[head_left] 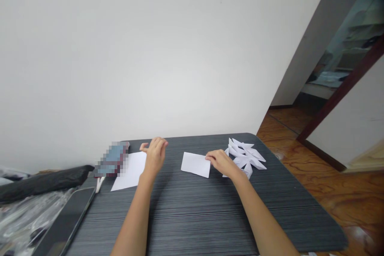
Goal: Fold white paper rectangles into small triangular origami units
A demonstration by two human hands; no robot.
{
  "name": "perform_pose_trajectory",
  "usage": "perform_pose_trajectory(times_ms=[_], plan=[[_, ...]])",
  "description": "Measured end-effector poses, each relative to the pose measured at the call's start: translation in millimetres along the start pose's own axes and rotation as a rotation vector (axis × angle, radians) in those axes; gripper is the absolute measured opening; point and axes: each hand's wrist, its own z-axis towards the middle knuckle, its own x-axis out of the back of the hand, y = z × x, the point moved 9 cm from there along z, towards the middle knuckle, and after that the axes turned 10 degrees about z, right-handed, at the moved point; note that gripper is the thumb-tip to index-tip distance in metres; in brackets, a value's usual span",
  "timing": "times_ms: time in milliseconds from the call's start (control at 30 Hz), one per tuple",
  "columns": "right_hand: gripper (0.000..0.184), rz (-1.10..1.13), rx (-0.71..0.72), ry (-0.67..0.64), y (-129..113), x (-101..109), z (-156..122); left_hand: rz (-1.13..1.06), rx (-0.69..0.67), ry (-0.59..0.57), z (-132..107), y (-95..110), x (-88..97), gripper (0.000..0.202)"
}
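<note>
A small white rectangle of paper (195, 164) is held at its right edge by my right hand (221, 162), thumb and fingers pinched on it. My left hand (156, 151) is raised to the left of this paper, touching nothing, its fingers bent and the thumb apart. Behind and left of that hand lies a larger white sheet (129, 172), flat on the dark table. Just right of my right hand sits a cluster of folded white paper pieces (247, 156) with pointed tips, partly overlapping one another.
A blurred-out blue and red object (113, 159) rests on the larger sheet's left side. At the left edge of the dark grained table (186, 216) lies a black flat device (64, 220), beside crumpled clear plastic (33, 216). A white wall (168, 56) stands behind.
</note>
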Motion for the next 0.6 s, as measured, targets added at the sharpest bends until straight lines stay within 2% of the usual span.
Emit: perform_pose_trajectory(times_ms=[100,133,167,233,300,333,400,500,600], plan=[[0.019,0.055,0.104,0.003,-17,-5,0,-0.173,-0.359,-0.205,-12,57,-14.9,0.021],[0.018,0.095,0.139,0.024,-23,-5,0,-0.229,-0.431,-0.285,-19,73,-22.8,0.021],[0.016,0.148,0.161,0.065,-27,-3,1,-0.282,-0.442,-0.345,-23,82,-30.5,0.023],[0.013,0.301,0.146,0.203,-25,8,3,-0.429,-0.288,-0.387,-24,83,-43.1,0.027],[0.014,0.525,0.048,0.325,-9,17,5,-0.63,-0.042,-0.355,-22,69,-52.4,0.027],[0.021,0.654,-0.018,0.34,0,15,6,-0.73,0.073,-0.328,-22,61,-56.1,0.027],[0.035,0.89,-0.132,0.248,13,0,9,-0.886,0.243,-0.28,-23,49,-61.9,0.026],[0.035,1.045,-0.207,0.083,17,-26,9,-1.029,0.383,-0.32,-28,46,-71.6,0.028],[0.035,1.051,-0.258,0.126,25,-32,7,-1.192,0.452,-0.471,-34,54,-83.5,0.034]])
